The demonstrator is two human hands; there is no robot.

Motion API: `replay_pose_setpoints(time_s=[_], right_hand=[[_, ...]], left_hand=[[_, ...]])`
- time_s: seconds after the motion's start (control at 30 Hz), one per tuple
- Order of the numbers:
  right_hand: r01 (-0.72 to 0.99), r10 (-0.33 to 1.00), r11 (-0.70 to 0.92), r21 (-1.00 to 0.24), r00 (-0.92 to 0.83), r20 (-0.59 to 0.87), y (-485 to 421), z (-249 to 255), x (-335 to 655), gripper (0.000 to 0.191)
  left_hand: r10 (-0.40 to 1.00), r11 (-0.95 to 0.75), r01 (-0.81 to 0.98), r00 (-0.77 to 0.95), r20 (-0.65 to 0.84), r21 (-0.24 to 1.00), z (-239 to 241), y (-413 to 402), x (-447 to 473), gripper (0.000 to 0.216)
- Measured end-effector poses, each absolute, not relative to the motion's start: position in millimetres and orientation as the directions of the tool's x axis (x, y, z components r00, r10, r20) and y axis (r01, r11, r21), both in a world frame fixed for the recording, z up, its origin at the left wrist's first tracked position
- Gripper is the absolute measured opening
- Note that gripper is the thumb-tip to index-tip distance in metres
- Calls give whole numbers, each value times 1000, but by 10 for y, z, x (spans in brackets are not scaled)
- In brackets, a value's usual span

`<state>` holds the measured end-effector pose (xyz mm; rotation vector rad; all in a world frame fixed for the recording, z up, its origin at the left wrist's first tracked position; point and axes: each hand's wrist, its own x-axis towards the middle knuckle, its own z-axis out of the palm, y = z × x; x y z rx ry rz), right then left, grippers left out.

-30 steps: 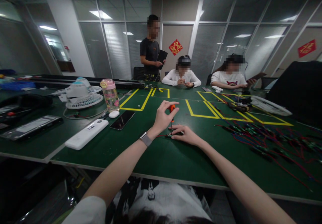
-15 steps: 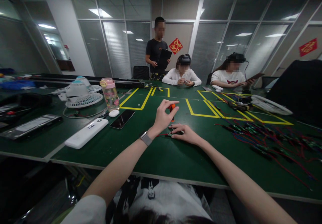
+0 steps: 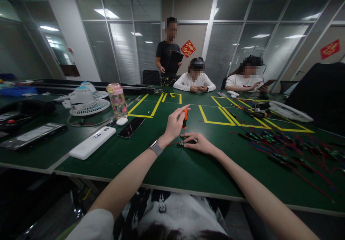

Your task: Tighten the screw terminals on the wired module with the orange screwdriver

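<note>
The left hand (image 3: 174, 124) grips the upright screwdriver (image 3: 185, 118) at its right, long axis running down to the board (image 3: 181, 144), in from the near edge of the bench (image 3: 175, 173); the right hand (image 3: 201, 143), nearer the board, has fingertips at it, whether pinching I cannot tell.

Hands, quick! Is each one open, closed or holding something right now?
Left hand: closed, holding the orange screwdriver upright.
Right hand: partly curled at the small circuit board; whether it grips it cannot be told.
</note>
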<state>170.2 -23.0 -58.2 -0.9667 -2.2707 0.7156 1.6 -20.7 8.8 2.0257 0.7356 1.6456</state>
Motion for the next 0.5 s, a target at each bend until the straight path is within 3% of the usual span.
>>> replay_pose_setpoints(time_s=[0.23, 0.5], right_hand=[[463, 771, 585, -666, -573, 278, -233, -578, 1704, 23], [463, 768, 592, -660, -572, 288, -245, -572, 1693, 23]], left_hand=[[583, -789, 309, 108, 805, 531, 144, -261, 22, 19], [625, -780, 115, 186, 758, 615, 85, -194, 26, 34]])
